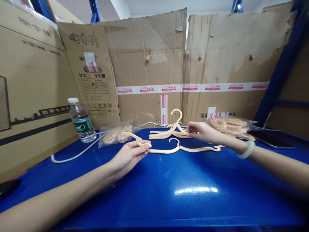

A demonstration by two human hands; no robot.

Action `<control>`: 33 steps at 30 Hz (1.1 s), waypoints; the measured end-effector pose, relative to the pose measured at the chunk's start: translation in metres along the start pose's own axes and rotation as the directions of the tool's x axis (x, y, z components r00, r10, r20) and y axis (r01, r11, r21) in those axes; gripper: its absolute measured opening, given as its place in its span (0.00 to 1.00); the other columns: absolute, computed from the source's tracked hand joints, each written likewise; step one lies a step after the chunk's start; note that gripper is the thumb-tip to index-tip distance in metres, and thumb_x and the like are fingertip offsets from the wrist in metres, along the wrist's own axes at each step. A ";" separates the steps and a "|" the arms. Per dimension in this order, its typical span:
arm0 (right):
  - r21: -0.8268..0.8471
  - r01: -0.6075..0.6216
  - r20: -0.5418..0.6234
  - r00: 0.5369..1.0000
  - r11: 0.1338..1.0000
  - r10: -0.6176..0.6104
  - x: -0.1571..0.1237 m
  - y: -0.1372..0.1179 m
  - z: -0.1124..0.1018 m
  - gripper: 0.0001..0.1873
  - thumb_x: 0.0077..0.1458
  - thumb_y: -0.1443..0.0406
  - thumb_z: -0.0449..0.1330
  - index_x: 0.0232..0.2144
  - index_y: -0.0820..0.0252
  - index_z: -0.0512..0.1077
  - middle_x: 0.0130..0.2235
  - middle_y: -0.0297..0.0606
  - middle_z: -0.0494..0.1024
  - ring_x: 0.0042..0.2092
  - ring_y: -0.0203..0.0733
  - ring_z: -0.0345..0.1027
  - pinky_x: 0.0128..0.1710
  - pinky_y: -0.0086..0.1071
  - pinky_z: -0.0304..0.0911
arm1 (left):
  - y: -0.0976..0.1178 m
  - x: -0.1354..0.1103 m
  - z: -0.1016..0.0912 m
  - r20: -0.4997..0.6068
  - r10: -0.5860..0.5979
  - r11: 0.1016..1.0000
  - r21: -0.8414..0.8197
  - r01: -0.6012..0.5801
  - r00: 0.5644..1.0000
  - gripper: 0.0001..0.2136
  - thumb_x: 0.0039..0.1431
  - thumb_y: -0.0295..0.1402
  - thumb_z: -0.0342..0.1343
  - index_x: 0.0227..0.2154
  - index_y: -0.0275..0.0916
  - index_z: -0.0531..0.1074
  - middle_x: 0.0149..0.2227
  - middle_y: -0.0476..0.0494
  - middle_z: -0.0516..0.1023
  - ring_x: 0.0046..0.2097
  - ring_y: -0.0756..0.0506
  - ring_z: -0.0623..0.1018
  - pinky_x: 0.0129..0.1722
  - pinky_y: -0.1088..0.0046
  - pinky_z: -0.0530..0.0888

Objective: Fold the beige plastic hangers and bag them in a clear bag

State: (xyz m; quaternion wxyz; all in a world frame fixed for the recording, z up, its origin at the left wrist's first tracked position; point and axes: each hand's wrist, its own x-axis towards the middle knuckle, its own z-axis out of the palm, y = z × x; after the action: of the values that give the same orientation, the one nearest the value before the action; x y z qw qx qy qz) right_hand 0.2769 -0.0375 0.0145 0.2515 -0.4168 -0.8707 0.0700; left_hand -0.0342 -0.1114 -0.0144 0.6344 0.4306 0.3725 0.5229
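Left hand [131, 154]: fingers closed round a peach hanger piece [137, 139], held just off the left end of the flat hanger [193, 149].
Right hand [201, 131]: fingertips pinched on the hanger stack [160, 133], just behind the flat hanger.
Both hangers lie on the blue table [169, 187].
Water bottle [82, 120] stands well left of the flat hanger.

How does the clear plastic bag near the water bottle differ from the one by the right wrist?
The clear plastic bag by the water bottle is slack and crumpled, holding few peach pieces; the clear plastic bag by the right wrist bulges with stacked ones. The first lies beyond the left hand, pinching a peach hanger piece; the second beside the right hand, gripping piled peach hangers. Both rest on the blue table.
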 end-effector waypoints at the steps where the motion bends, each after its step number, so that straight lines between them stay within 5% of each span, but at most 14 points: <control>1: 0.062 0.018 -0.020 1.000 0.998 -0.017 -0.005 -0.001 -0.003 0.11 0.54 0.58 0.57 0.33 0.60 0.68 0.30 0.38 0.76 0.32 0.40 0.70 0.33 0.31 0.63 | -0.001 -0.002 -0.002 -0.005 -0.021 1.000 0.000 0.021 1.000 0.05 0.50 0.19 0.65 0.30 0.32 0.79 0.30 0.44 0.78 0.33 0.53 0.75 0.37 0.82 0.73; 8: 0.131 0.027 -0.043 0.999 0.991 -0.021 -0.048 -0.010 -0.006 0.15 0.56 0.53 0.57 0.33 0.59 0.71 0.34 0.41 0.76 0.36 0.44 0.69 0.36 0.35 0.65 | -0.006 -0.009 -0.006 0.031 -0.058 0.998 -0.019 0.059 0.998 0.03 0.51 0.22 0.65 0.28 0.33 0.76 0.30 0.45 0.76 0.33 0.52 0.74 0.36 0.78 0.71; 15: 0.267 0.045 -0.028 0.999 0.963 -0.039 -0.056 -0.017 -0.001 0.14 0.57 0.54 0.59 0.31 0.59 0.68 0.35 0.40 0.74 0.38 0.44 0.69 0.38 0.36 0.66 | -0.005 -0.011 -0.005 0.133 -0.110 0.987 -0.098 0.123 0.985 0.07 0.52 0.23 0.65 0.26 0.36 0.71 0.44 0.42 0.76 0.47 0.45 0.75 0.47 0.65 0.72; 22: 0.203 0.090 -0.057 0.995 0.975 -0.080 -0.059 -0.023 -0.002 0.12 0.58 0.56 0.59 0.31 0.58 0.69 0.33 0.37 0.74 0.35 0.42 0.68 0.35 0.33 0.64 | -0.007 -0.015 -0.003 0.270 -0.109 0.990 -0.058 0.129 0.957 0.10 0.49 0.29 0.68 0.29 0.36 0.71 0.35 0.45 0.75 0.39 0.45 0.78 0.40 0.69 0.74; 33: 0.209 0.124 -0.108 0.989 0.970 -0.103 -0.061 -0.026 0.000 0.10 0.59 0.58 0.59 0.32 0.59 0.69 0.33 0.37 0.73 0.35 0.40 0.67 0.34 0.32 0.65 | -0.006 -0.017 0.000 0.260 -0.128 0.989 -0.040 0.143 0.957 0.10 0.52 0.28 0.66 0.29 0.35 0.68 0.40 0.44 0.75 0.34 0.47 0.78 0.36 0.71 0.76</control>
State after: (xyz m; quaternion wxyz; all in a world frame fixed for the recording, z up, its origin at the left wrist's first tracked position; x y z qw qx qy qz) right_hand 0.2915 -0.1006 -0.0003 0.3404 -0.3395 -0.8673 0.1290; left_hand -0.0352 -0.1285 -0.0195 0.7239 0.4494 0.3007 0.4286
